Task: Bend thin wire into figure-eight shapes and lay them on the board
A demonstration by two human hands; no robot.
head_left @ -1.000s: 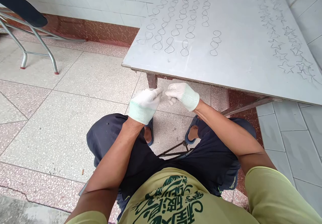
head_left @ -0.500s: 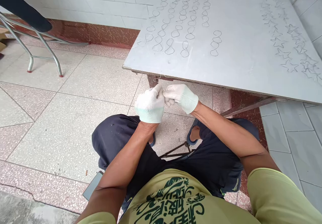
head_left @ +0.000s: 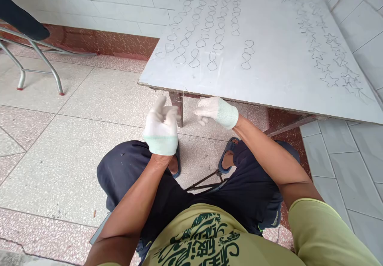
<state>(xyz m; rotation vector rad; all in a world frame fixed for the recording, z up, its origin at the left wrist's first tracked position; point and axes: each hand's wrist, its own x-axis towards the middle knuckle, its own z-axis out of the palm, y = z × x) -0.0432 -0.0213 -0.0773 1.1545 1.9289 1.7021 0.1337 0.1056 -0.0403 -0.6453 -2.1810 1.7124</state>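
Note:
My left hand (head_left: 162, 126), in a white knitted glove, is lifted beside the table's front edge with its fingers apart and nothing seen in them. To its right, my right hand (head_left: 217, 111) wears the same kind of glove and has its thumb and fingers pinched together. A thin bent wire (head_left: 180, 97) shows just beyond the right fingertips, by the table edge. The pinch appears to hold it, though the point of contact is too fine to see.
On the white tabletop (head_left: 269, 70) lie rows of looped wire shapes (head_left: 212, 61) at the left and star-shaped wires (head_left: 329, 80) at the right. A metal-legged stool (head_left: 44, 54) stands far left. A dark folding stand (head_left: 206, 182) is between my feet.
My left hand has come away from the right hand, moving left and opening. The right hand keeps its pinch. The view has shifted slightly.

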